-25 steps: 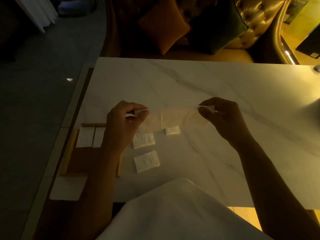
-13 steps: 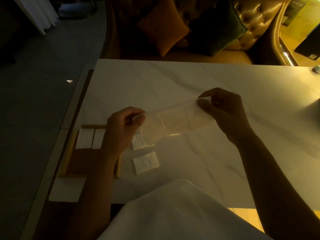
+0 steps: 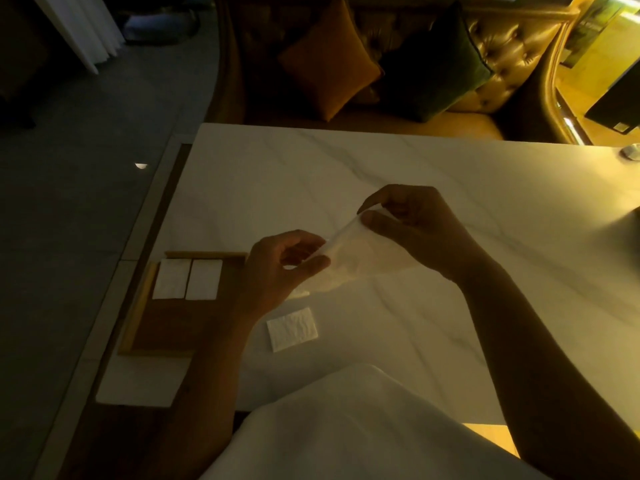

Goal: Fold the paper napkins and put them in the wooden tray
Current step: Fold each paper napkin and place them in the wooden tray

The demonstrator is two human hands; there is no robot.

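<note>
Hands closer than a second ago: my right hand [image 3: 412, 226] swung its end of the napkin [image 3: 349, 261] toward my left hand [image 3: 280, 268], both pinching it above the worktop [image 3: 450, 341]. Fold underway. Wooden tray [image 3: 138, 306] holds two folded napkins [image 3: 187, 279].

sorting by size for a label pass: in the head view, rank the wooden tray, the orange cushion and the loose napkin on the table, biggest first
1. wooden tray, though an arm hides part
2. orange cushion; farther off, so these two are unsure
3. loose napkin, clearly smallest
</note>
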